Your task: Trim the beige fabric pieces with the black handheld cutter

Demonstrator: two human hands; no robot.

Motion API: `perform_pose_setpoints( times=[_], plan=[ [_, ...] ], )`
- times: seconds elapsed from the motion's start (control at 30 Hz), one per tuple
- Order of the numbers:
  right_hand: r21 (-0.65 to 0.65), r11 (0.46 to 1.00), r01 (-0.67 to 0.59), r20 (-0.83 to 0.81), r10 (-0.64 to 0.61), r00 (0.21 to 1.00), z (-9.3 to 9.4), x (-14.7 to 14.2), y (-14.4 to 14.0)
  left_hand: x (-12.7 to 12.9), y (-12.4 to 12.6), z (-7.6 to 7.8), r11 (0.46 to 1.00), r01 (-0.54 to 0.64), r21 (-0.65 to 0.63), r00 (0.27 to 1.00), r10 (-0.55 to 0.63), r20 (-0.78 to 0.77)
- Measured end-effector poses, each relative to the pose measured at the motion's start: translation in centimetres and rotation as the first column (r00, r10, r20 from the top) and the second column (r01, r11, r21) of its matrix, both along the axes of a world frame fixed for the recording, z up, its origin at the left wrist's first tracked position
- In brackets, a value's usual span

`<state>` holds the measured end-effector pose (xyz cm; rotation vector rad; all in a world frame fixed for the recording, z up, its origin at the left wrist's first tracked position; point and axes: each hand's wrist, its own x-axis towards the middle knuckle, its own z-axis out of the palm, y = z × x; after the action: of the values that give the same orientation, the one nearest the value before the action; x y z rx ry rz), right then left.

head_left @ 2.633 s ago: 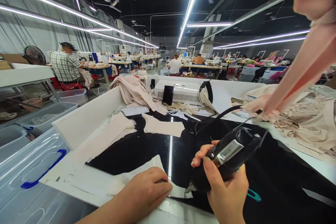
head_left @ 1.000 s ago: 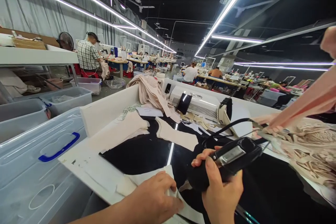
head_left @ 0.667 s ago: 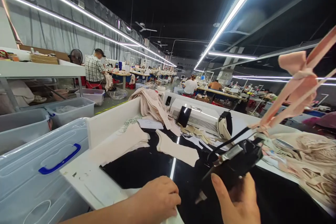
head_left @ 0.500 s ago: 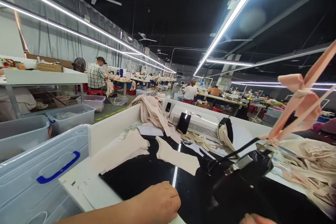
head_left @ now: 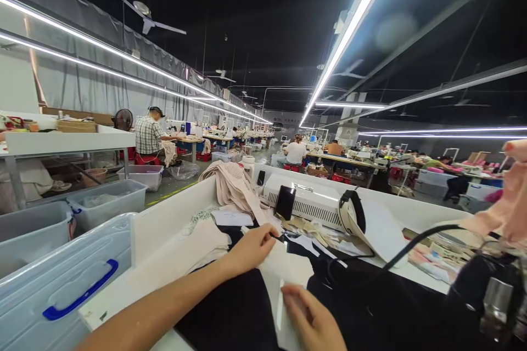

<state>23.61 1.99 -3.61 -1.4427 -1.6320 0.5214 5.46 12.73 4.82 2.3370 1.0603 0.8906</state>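
Note:
A long cream fabric piece (head_left: pixel 288 266) lies lengthwise over the black work surface (head_left: pixel 222 307). At its far end my left hand (head_left: pixel 255 249) is closed, thumb and fingers pinching the cloth's edge. My right hand (head_left: pixel 315 318) is lower down, with bent fingers closed on the near part of the same piece, where a pale folded edge shows. Left of my left forearm lies a stack of similar cream pieces (head_left: pixel 201 244). Beyond the hands, paper sheets (head_left: pixel 233 218) and beige scraps (head_left: pixel 317 227) are spread about.
A white vented machine (head_left: pixel 307 197) stands at the back with a dark phone (head_left: pixel 285 202) against it. Draped beige cloth (head_left: pixel 234 184) hangs over the left wall. On the right are a black cable (head_left: pixel 424 244) and blurred peach straps (head_left: pixel 506 203). A lidded plastic bin (head_left: pixel 53 269) flanks the table.
My left hand has moved forward from the near edge to the cloth's far end. My right hand has come up into view onto the cloth. The black metal-fitted device and peach straps have shifted right.

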Motion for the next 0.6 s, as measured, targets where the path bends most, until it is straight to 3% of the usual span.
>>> perform_pose_setpoints(
  times=[0.1, 0.2, 0.37, 0.6],
  plan=[
    [0.002, 0.990, 0.138, 0.040, -0.138, 0.990, 2.2, 3.1, 3.1, -0.4, 2.3, -0.8, 0.998, -0.066, -0.006, 0.998, 0.066, 0.008],
    [0.010, 0.980, 0.200, 0.049, -0.200, 0.979, 2.6, 4.8, 6.2, -0.7, 3.6, -1.9, 0.996, -0.093, -0.004, 0.996, 0.093, -0.011],
    [0.034, 0.974, 0.222, 0.111, -0.224, 0.968, 1.4, 5.1, 9.5, -0.8, 4.5, -4.0, 0.991, -0.130, 0.018, 0.988, 0.131, -0.076],
    [0.036, 0.959, 0.281, 0.297, -0.278, 0.913, -0.4, 4.8, 10.2, -1.0, 4.5, -6.8, 0.986, -0.169, -0.010, 0.966, 0.164, -0.201]
  ],
)
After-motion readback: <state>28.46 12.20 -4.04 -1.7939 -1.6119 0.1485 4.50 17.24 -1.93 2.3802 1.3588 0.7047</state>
